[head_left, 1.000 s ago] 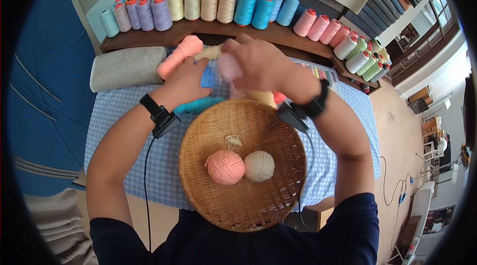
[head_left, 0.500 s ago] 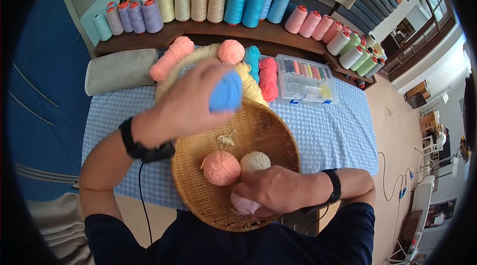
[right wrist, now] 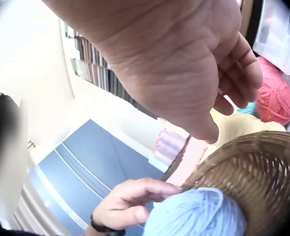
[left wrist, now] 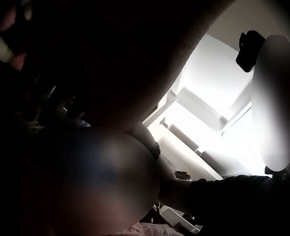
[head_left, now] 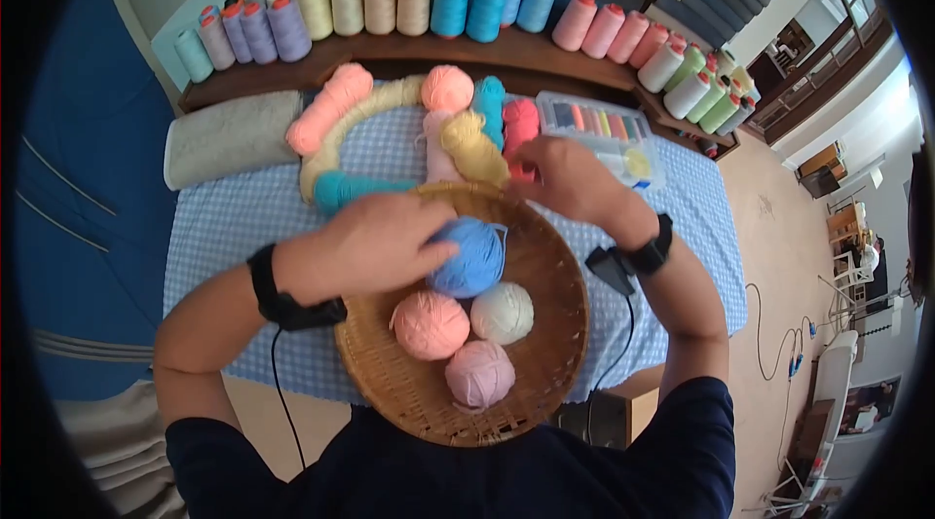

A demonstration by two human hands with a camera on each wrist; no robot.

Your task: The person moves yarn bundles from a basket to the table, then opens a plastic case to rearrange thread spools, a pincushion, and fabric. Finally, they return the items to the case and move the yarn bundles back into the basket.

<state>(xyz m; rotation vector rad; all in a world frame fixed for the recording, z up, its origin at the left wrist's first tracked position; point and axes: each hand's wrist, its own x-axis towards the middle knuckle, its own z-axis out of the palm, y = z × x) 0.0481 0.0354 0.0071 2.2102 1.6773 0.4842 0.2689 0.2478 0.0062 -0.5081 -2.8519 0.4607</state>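
A round woven bamboo basket (head_left: 550,349) holds a blue yarn ball (head_left: 471,264), a peach yarn ball (head_left: 430,326), a white yarn ball (head_left: 503,313) and a light pink yarn ball (head_left: 480,375). My left hand (head_left: 365,239) is at the blue ball's left side, its fingers extended and its thumb over the ball in the head view. Over the basket's far right rim reaches my right hand (head_left: 577,180), next to a coral-red yarn skein (head_left: 521,122) and a yellow skein (head_left: 474,147). Its fingers are loosely bent, holding nothing in the right wrist view. The left wrist view is mostly dark.
Beyond the basket lie a teal skein (head_left: 353,190), a cream skein (head_left: 362,117), a coral-pink skein (head_left: 331,110) and another peach ball (head_left: 447,89). A clear plastic thread case (head_left: 584,120) sits at right. Several thread cones (head_left: 450,5) line the wooden shelf (head_left: 467,50) behind.
My left hand has brought the blue ball down into the basket. My right hand has left the light pink ball in the basket and moved forward to the skeins.
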